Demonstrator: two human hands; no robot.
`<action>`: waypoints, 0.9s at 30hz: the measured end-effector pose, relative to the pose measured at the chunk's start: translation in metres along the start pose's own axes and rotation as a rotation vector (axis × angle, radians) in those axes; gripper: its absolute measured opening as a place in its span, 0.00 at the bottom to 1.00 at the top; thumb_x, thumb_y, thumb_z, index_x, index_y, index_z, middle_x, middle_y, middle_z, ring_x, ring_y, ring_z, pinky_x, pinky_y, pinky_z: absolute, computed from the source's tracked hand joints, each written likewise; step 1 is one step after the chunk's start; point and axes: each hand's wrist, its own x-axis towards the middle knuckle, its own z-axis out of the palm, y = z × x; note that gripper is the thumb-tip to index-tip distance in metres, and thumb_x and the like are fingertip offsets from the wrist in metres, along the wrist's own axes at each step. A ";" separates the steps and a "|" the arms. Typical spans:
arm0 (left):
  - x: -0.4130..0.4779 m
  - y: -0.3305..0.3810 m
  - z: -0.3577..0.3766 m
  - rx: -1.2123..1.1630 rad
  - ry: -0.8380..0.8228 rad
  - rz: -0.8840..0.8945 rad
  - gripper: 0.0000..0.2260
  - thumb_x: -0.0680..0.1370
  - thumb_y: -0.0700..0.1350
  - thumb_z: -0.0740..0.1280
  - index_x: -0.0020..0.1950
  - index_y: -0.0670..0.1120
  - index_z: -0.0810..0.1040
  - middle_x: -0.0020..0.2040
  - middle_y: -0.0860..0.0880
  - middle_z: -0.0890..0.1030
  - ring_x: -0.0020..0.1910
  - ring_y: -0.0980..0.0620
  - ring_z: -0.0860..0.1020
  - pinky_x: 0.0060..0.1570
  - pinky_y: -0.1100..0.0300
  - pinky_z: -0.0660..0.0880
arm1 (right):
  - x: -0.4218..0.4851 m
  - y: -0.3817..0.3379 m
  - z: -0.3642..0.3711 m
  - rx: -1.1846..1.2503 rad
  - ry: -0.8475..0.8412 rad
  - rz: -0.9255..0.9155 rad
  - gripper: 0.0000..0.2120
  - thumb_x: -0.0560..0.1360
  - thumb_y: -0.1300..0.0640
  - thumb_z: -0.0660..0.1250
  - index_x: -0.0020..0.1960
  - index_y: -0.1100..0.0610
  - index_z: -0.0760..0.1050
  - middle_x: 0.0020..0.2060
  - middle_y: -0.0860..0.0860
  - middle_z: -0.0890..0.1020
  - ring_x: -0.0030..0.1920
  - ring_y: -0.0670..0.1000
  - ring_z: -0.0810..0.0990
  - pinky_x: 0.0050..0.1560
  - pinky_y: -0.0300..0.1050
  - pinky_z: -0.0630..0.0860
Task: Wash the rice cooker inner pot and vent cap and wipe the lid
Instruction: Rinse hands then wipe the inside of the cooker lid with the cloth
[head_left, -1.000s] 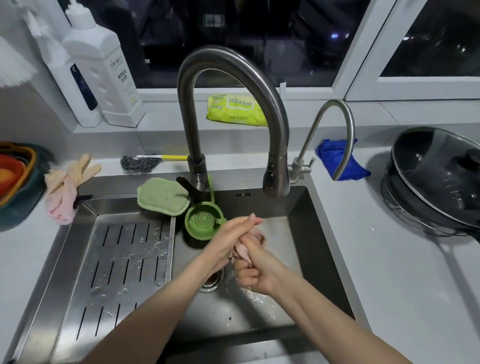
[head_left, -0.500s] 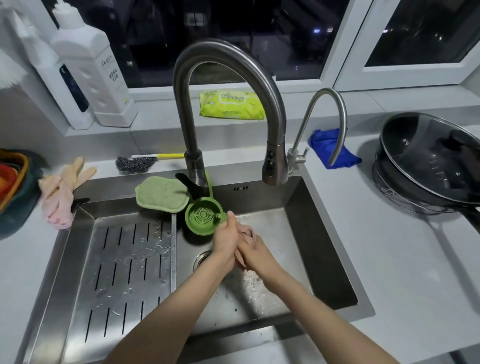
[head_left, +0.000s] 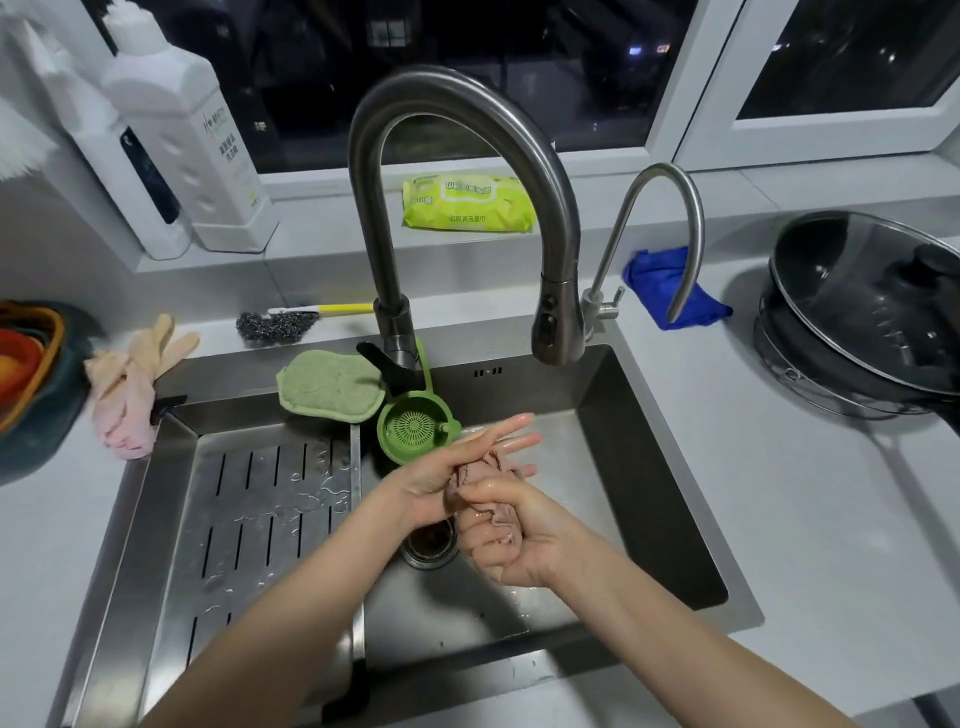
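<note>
Over the steel sink (head_left: 644, 499), both my hands work a small wet pink cloth (head_left: 470, 475). My right hand (head_left: 511, 545) grips the bunched cloth from below, fingers curled round it. Flat against the cloth's top lies my left hand (head_left: 447, 467), its fingers straight and pointing right. Both hands are wet and sit below the tall faucet's spout (head_left: 556, 322), just above the drain (head_left: 428, 545). No rice cooker pot, vent cap or lid is in view.
A slotted drain tray (head_left: 249, 519) fills the sink's left half. A green strainer (head_left: 413, 428) and green sponge (head_left: 327, 387) sit at the faucet base. Pink gloves (head_left: 130, 384), steel scrubber (head_left: 275, 325), blue rag (head_left: 675, 291), wipes pack (head_left: 467, 202), detergent bottles (head_left: 187, 135) and a lidded black pan (head_left: 862, 317) stand around.
My left hand's fingers have straightened out over the cloth after wrapping it half a second ago. Both hands stay over the drain, kneading the cloth.
</note>
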 end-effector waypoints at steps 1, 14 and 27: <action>-0.001 0.002 0.003 -0.043 -0.065 -0.001 0.35 0.62 0.53 0.79 0.67 0.48 0.73 0.66 0.44 0.75 0.62 0.42 0.75 0.62 0.52 0.72 | 0.000 0.001 0.002 0.009 0.008 0.014 0.24 0.49 0.68 0.81 0.30 0.56 0.66 0.21 0.48 0.67 0.16 0.44 0.63 0.12 0.33 0.57; 0.034 -0.021 0.030 0.428 0.726 0.173 0.08 0.78 0.37 0.64 0.38 0.44 0.73 0.16 0.53 0.67 0.16 0.58 0.65 0.23 0.67 0.66 | 0.034 0.013 -0.018 -0.955 0.882 -0.465 0.07 0.72 0.61 0.60 0.48 0.52 0.69 0.34 0.54 0.77 0.29 0.52 0.75 0.26 0.38 0.67; 0.055 -0.042 0.028 -0.017 1.335 0.148 0.11 0.72 0.36 0.61 0.30 0.44 0.67 0.27 0.44 0.70 0.26 0.47 0.69 0.30 0.59 0.68 | 0.032 0.010 -0.046 -1.843 1.075 -0.572 0.12 0.77 0.56 0.58 0.55 0.60 0.73 0.51 0.57 0.82 0.51 0.59 0.80 0.43 0.47 0.70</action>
